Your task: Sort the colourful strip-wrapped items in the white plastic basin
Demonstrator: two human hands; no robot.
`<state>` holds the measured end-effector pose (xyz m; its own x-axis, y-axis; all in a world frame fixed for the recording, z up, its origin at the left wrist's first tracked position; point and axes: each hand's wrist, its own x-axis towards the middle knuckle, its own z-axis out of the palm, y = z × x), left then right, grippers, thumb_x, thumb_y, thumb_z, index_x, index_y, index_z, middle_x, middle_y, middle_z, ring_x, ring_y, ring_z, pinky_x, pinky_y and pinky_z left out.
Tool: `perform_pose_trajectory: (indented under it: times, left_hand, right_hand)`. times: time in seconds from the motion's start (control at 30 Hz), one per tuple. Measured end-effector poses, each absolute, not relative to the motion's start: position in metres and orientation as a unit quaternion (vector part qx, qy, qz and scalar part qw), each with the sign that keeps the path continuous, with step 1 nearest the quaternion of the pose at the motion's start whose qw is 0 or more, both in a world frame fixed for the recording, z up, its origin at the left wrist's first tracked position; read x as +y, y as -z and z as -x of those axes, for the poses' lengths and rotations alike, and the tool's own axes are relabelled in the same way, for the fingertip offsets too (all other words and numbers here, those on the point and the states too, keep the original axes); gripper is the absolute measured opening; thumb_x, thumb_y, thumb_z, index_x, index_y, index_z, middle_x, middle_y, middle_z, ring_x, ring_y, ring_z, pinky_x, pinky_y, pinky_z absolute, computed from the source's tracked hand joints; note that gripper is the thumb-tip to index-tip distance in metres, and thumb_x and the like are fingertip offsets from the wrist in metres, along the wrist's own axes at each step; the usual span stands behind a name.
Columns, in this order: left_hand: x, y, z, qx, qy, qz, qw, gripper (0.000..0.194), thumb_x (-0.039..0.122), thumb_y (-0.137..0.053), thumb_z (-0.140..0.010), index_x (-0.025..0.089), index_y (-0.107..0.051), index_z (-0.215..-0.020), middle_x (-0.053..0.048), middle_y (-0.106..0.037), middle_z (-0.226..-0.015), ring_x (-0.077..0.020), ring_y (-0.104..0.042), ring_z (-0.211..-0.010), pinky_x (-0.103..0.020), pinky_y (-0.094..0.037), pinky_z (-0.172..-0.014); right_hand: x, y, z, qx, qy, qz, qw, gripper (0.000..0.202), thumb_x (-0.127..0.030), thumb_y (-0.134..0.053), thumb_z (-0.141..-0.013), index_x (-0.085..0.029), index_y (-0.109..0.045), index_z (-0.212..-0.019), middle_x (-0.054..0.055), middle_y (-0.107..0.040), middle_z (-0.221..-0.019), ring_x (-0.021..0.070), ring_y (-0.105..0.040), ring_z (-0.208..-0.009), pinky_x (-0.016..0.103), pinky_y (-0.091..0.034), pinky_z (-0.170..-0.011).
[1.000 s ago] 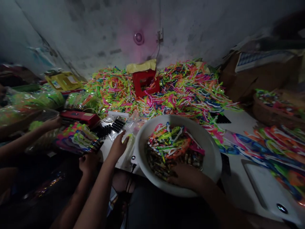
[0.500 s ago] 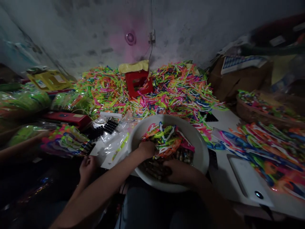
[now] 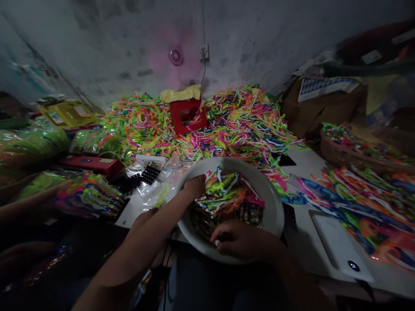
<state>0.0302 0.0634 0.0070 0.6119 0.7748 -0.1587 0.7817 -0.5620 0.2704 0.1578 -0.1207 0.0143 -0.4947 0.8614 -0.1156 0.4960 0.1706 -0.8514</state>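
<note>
A large white basin (image 3: pixel 275 207) stands at the table's front edge, over my lap. Inside it, bright plastic strips (image 3: pixel 227 190) lie on top of small brownish pieces (image 3: pixel 248 212). My left hand (image 3: pixel 195 186) is at the basin's left side, its fingers closed at the edge of the strips; what they hold is too dark to tell. Low in the basin is my right hand (image 3: pixel 231 237), thumb and fingers pinched on a small white piece (image 3: pixel 217 243).
Behind the basin, coloured strips (image 3: pixel 246 121) are heaped around a red stool (image 3: pixel 186 116). At the left, another person's hand (image 3: pixel 142 220) reaches in beside my left forearm, near a bundle of strips (image 3: pixel 92 195). A white scale (image 3: pixel 340 246) sits at the right.
My left hand has moved left, toward the basin's wall. My right hand has lifted out of the brownish pieces, showing a white piece. The other person's hand has moved right, behind my left forearm.
</note>
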Motion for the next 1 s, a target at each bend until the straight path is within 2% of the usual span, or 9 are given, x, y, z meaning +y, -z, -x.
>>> perform_pose_trajectory:
  times: [0.1,0.2,0.3,0.4,0.5,0.67,0.77,0.87,1.0]
  left_hand:
    - [0.063,-0.009,-0.031,0.442,-0.020,-0.883,0.153,0.040,0.021,-0.048,-0.078,0.019,-0.051,-0.118,-0.014,-0.061,-0.110,-0.0244,-0.059,-0.096,-0.033,-0.043,-0.080]
    - [0.060,-0.019,-0.017,0.458,-0.046,-0.876,0.148,0.038,0.024,-0.051,-0.076,0.020,-0.056,-0.113,-0.011,-0.065,-0.100,-0.0232,-0.060,-0.090,-0.029,-0.043,-0.075]
    - [0.045,-0.029,0.008,0.479,-0.067,-0.862,0.155,0.029,0.031,-0.054,-0.073,0.016,-0.063,-0.096,-0.009,-0.067,-0.082,-0.0229,-0.061,-0.076,-0.029,-0.044,-0.066]
    - [0.020,-0.033,0.031,0.446,-0.155,-0.825,0.309,0.025,0.032,-0.058,-0.071,0.016,-0.063,-0.090,-0.007,-0.067,-0.080,-0.0208,-0.060,-0.072,-0.028,-0.045,-0.064]
    - [-0.008,-0.033,0.044,0.405,-0.230,-0.765,0.445,0.025,0.028,-0.063,-0.067,0.018,-0.062,-0.090,-0.004,-0.067,-0.079,-0.0184,-0.060,-0.072,-0.025,-0.045,-0.064]
    - [-0.037,-0.037,0.045,0.401,-0.275,-0.783,0.388,0.012,0.027,-0.064,-0.069,0.018,-0.063,-0.078,-0.002,-0.063,-0.076,-0.0150,-0.056,-0.070,-0.023,-0.042,-0.064]
    - [-0.043,-0.038,0.042,0.359,-0.292,-0.806,0.368,0.006,0.024,-0.061,-0.074,0.019,-0.064,-0.076,-0.002,-0.060,-0.077,-0.0146,-0.055,-0.075,-0.022,-0.042,-0.068]
    - [-0.044,-0.037,0.037,0.342,-0.344,-0.780,0.395,0.010,0.022,-0.057,-0.077,0.020,-0.064,-0.083,-0.003,-0.059,-0.084,-0.0154,-0.055,-0.083,-0.023,-0.042,-0.073]
    - [-0.043,-0.035,0.023,0.370,-0.399,-0.626,0.559,0.025,0.028,-0.059,-0.076,0.022,-0.056,-0.100,-0.002,-0.059,-0.089,-0.0144,-0.056,-0.083,-0.024,-0.044,-0.075]
  right_hand:
    - [-0.115,-0.009,-0.157,-0.719,-0.397,0.509,0.257,0.020,-0.030,-0.049,-0.083,-0.015,-0.061,-0.079,0.000,-0.060,-0.073,0.0117,-0.053,-0.067,0.020,-0.038,-0.060]
    - [-0.110,-0.007,-0.157,-0.654,-0.338,0.585,0.341,0.019,-0.032,-0.044,-0.085,-0.016,-0.054,-0.082,0.000,-0.057,-0.074,0.0120,-0.051,-0.066,0.022,-0.038,-0.060]
    - [-0.106,-0.007,-0.159,-0.595,-0.298,0.625,0.407,0.018,-0.034,-0.041,-0.087,-0.018,-0.048,-0.087,-0.001,-0.056,-0.073,0.0130,-0.052,-0.067,0.024,-0.039,-0.063]
    - [-0.106,-0.008,-0.160,-0.559,-0.264,0.642,0.453,0.021,-0.038,-0.040,-0.087,-0.019,-0.046,-0.093,-0.003,-0.050,-0.065,0.0131,-0.050,-0.060,0.024,-0.039,-0.058]
    - [-0.107,-0.010,-0.160,-0.535,-0.252,0.662,0.460,0.034,-0.046,-0.045,-0.084,-0.019,-0.046,-0.104,-0.005,-0.045,-0.059,0.0127,-0.047,-0.051,0.023,-0.037,-0.051]
    - [-0.106,-0.011,-0.161,-0.515,-0.275,0.671,0.457,0.039,-0.049,-0.048,-0.082,-0.019,-0.050,-0.107,-0.003,-0.051,-0.060,0.0131,-0.050,-0.052,0.022,-0.037,-0.050]
    - [-0.105,-0.011,-0.164,-0.498,-0.264,0.680,0.468,0.038,-0.047,-0.051,-0.080,-0.018,-0.050,-0.104,-0.004,-0.048,-0.058,0.0130,-0.049,-0.052,0.022,-0.036,-0.051]
    - [-0.108,-0.010,-0.166,-0.497,-0.257,0.655,0.507,0.029,-0.043,-0.054,-0.078,-0.019,-0.052,-0.093,-0.004,-0.047,-0.059,0.0117,-0.046,-0.054,0.021,-0.037,-0.050]
    - [-0.116,-0.010,-0.164,-0.544,-0.209,0.617,0.530,0.023,-0.039,-0.055,-0.079,-0.018,-0.053,-0.068,-0.003,-0.048,-0.058,0.0104,-0.045,-0.053,0.020,-0.036,-0.051]
